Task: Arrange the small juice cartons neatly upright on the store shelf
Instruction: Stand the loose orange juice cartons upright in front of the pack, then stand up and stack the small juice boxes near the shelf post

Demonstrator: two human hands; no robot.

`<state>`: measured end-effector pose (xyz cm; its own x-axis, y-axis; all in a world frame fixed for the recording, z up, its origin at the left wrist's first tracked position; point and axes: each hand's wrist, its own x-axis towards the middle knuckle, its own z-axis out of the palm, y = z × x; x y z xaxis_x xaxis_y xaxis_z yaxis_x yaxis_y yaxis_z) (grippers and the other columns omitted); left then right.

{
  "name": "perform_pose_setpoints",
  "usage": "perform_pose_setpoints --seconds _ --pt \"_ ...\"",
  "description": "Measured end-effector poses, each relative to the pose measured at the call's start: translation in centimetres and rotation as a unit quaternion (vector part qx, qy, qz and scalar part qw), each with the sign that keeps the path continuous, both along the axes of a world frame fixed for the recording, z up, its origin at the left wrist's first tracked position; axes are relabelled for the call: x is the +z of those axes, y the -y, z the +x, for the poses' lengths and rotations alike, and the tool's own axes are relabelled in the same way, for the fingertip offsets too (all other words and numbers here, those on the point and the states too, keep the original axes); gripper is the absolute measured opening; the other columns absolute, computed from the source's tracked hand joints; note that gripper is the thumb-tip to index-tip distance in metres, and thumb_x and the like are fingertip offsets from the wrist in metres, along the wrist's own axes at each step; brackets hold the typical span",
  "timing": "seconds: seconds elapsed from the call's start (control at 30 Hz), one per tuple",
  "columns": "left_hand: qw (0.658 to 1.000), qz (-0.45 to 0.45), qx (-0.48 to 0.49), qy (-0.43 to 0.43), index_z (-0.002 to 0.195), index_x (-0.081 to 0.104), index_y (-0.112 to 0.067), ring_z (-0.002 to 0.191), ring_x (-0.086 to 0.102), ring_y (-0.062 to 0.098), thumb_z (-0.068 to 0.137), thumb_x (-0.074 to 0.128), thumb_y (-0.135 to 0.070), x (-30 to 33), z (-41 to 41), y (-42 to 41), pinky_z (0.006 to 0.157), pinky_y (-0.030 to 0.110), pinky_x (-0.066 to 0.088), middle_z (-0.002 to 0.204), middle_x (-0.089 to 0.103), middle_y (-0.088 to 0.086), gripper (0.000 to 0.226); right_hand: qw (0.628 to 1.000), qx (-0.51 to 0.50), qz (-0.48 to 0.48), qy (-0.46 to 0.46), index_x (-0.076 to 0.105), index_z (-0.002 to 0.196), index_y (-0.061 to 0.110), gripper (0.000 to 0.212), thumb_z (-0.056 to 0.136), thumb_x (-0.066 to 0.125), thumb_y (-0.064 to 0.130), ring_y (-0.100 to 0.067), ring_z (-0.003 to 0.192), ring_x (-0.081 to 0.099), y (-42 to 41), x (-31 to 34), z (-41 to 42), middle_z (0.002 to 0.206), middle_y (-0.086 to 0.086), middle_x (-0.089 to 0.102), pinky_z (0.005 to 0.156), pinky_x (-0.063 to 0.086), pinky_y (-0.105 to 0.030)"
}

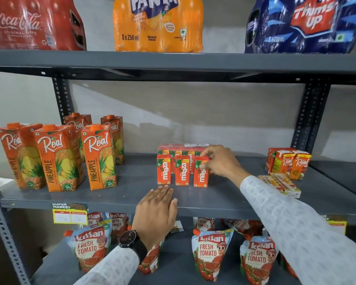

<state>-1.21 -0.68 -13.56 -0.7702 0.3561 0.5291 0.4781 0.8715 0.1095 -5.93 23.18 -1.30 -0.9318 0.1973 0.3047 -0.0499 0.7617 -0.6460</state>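
Nearest, the left hand (155, 214) lies flat, fingers spread, on the shelf's (119, 197) front edge. Beyond it the right hand (220, 161) pinches the rightmost of three upright Maaza cartons (182, 170), with a wrapped pack (179, 149) behind.

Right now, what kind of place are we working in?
Most likely a small grocery or supermarket aisle: a grey metal shelf carries a "Super Market" price tag, rows of Maaza cartons and Real pineapple cartons, with shrink-wrapped Fanta packs above.
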Motion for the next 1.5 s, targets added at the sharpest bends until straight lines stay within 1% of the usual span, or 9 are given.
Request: perform_pose_setpoints --seconds 0.27,0.37,0.43,0.53,0.8,1.03,1.3,1.43,1.5 --pt "1.0 0.005 -0.006 0.0 0.141 0.061 -0.016 0.141 0.05 0.015 0.103 0.021 -0.046 0.0 0.1 0.1 0.121 0.035 0.034 0.147 0.059 0.002 0.062 0.999 0.023 -0.023 -0.004 0.069 0.103 0.022 0.033 0.079 0.09 0.013 -0.023 0.097 0.072 1.0 -0.4 -0.3 0.12 -0.01 0.067 0.074 0.066 -0.042" --pt "1.0 0.003 -0.003 0.009 0.144 0.058 -0.017 0.143 0.046 0.013 0.103 0.02 -0.045 0.0 0.0 0.2 0.123 0.033 0.029 0.151 0.056 0.001 0.062 0.998 0.043 -0.045 -0.004 0.069 0.117 0.021 0.044 0.079 0.09 0.016 -0.022 0.102 0.071 0.9 -0.6 0.2 0.122 -0.007 0.067 0.078 0.065 -0.044" --pt "1.0 0.011 -0.002 0.011 0.144 0.057 -0.017 0.144 0.045 0.013 0.103 0.02 -0.044 0.1 0.1 -0.1 0.123 0.033 0.028 0.151 0.055 0.002 0.062 0.998 0.044 -0.023 -0.027 0.066 0.129 0.026 0.054 0.08 0.09 0.023 -0.016 0.099 0.071 0.4 -0.9 1.3 0.114 0.003 0.071 0.083 0.063 -0.04" --pt "0.999 0.019 -0.03 0.007 0.141 0.06 -0.015 0.141 0.05 0.016 0.103 0.021 -0.042 0.3 1.2 -2.2 0.122 0.035 0.031 0.147 0.059 0.004 0.061 0.997 0.012 0.044 -0.06 0.069 0.123 0.034 0.042 0.084 0.083 0.027 -0.013 0.094 0.068 -1.4 -1.4 3.4 0.096 0.017 0.069 0.078 0.053 -0.027" --pt "0.984 -0.066 -0.161 0.038 0.154 0.04 -0.012 0.152 0.03 0.021 0.106 0.019 -0.046 1.5 2.8 -16.6 0.127 0.04 0.017 0.163 0.038 0.008 0.063 0.968 -0.113 0.225 0.005 0.077 0.114 0.026 0.028 0.094 0.061 0.014 -0.03 0.109 0.068 -13.2 -1.4 10.0 0.122 -0.005 0.073 0.088 0.056 -0.041" --pt "0.979 -0.092 -0.153 0.099 0.158 0.031 -0.01 0.155 0.023 0.023 0.107 0.02 -0.047 1.8 0.1 -19.9 0.127 0.043 0.013 0.167 0.029 0.01 0.064 0.968 -0.087 0.213 0.096 0.071 0.131 0.028 0.035 0.1 0.056 0.029 -0.03 0.114 0.064 -19.3 -3.3 13.2 0.133 -0.004 0.069 0.092 0.052 -0.041" --pt "0.982 -0.085 -0.154 0.073 0.157 0.033 -0.011 0.155 0.025 0.021 0.107 0.016 -0.049 1.1 0.5 -19.5 0.127 0.039 0.014 0.166 0.032 0.009 0.066 0.965 -0.17 0.165 0.115 0.067 0.089 0.023 0.013 0.078 0.065 0.029 -0.022 0.083 0.065 -19.7 -2.7 12.8 0.094 -0.001 0.069 0.072 0.056 -0.041" --pt "0.983 -0.084 -0.15 0.068 0.157 0.034 -0.013 0.154 0.026 0.021 0.106 0.015 -0.049 0.9 0.2 -19.5 0.127 0.039 0.015 0.166 0.032 0.008 0.065 0.952 -0.18 0.197 0.154 0.059 0.1 0.02 0.052 0.067 0.086 0.05 -0.024 0.089 0.064 -19.8 -2.1 12.3 0.101 -0.003 0.066 0.06 0.044 -0.033" --pt "0.983 -0.084 -0.147 0.066 0.157 0.034 -0.014 0.154 0.026 0.021 0.106 0.014 -0.049 0.9 0.2 -19.6 0.127 0.039 0.015 0.166 0.033 0.007 0.065 0.951 -0.187 0.194 0.149 0.059 0.101 0.02 0.051 0.067 0.086 0.045 -0.024 0.089 0.064 -20.0 -2.5 12.3 0.104 -0.004 0.067 0.057 0.042 -0.031"
